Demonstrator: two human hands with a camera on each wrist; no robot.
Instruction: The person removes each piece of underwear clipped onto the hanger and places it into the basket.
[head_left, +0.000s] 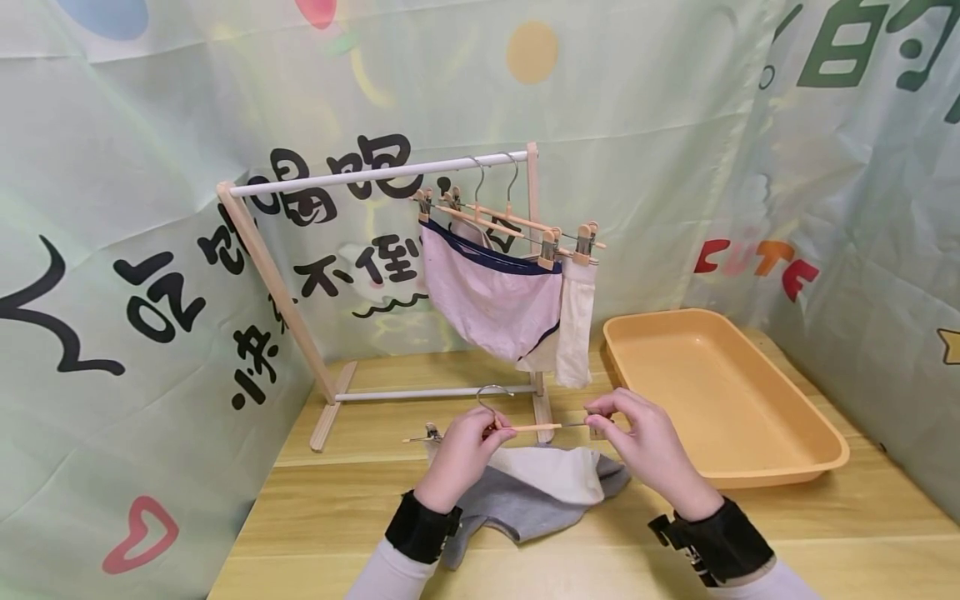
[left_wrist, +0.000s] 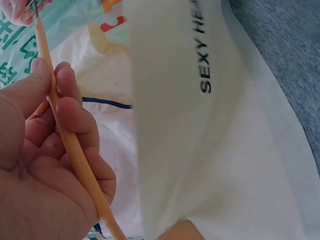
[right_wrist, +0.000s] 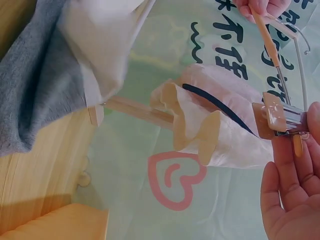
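My left hand grips the peach bar of a clip hanger, its metal hook standing up just above the fingers. At the bar's other end, my right hand pinches a peach and metal clip; no cloth shows between the clip's pads in the right wrist view. A white and grey garment hangs below the bar near the left-end clip. Dark lettering shows on its white part in the left wrist view. How the left clip meets the cloth is hard to make out.
Behind my hands stands a wooden rack with a white rod. Two clip hangers on it carry pink briefs with navy trim and a whitish cloth. An orange tray sits at right, and a printed curtain encloses the table.
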